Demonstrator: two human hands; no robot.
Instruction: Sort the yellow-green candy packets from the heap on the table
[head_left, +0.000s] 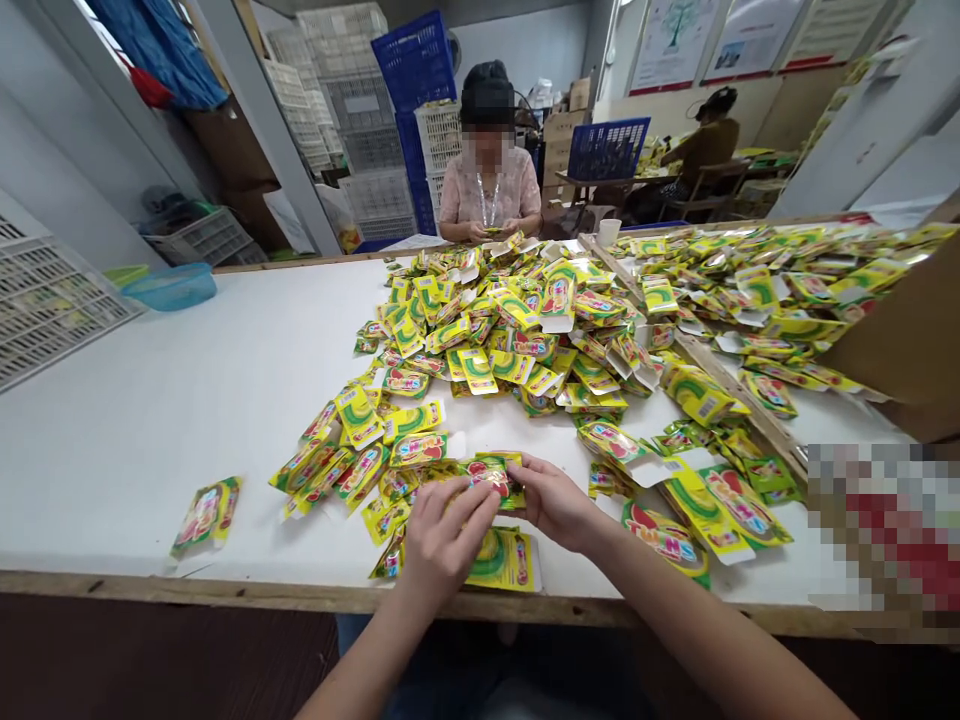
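My left hand and my right hand meet just above the near edge of the white table. Both pinch one small yellow-green packet between their fingertips, the left from the left side, the right from the right. Under my left hand lies another yellow packet, flat on the table. Several more packets lie loose around my hands, and a big heap of packets spreads across the table beyond them.
A single packet lies alone at the near left. A person sits at the far side handling packets. A blue bowl and white crates stand at the left. A brown cardboard box is at the right.
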